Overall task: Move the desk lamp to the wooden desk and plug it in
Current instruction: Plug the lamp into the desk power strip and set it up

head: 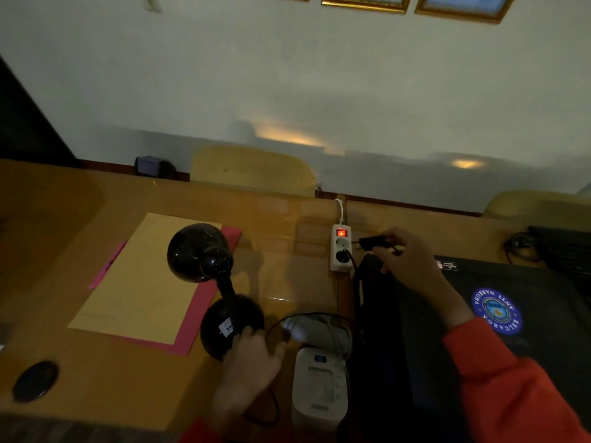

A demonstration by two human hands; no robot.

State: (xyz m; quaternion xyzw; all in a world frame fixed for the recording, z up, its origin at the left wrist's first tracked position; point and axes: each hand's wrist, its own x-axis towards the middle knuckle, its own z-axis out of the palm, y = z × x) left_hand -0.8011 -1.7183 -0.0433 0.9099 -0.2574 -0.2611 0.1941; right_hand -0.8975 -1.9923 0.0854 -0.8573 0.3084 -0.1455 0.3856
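A black desk lamp (211, 276) stands on the wooden desk (281, 219), its round base partly on a pink folder. My left hand (249, 362) rests on the base's near edge with fingers spread. My right hand (412, 263) grips the lamp's black plug (371, 243), prongs pointing left, just right of the white power strip (341, 247). The strip's red switch glows. Its upper socket is free; the lower one holds another black plug. The lamp's thin black cord (300, 316) loops across the desk.
A tan envelope (144, 282) lies on the pink folder. A white blood-pressure monitor (319, 388) sits near the front edge. A black bag (511, 314) with a blue round logo fills the right. A round black grommet (35, 380) is front left. Yellow chairs stand behind.
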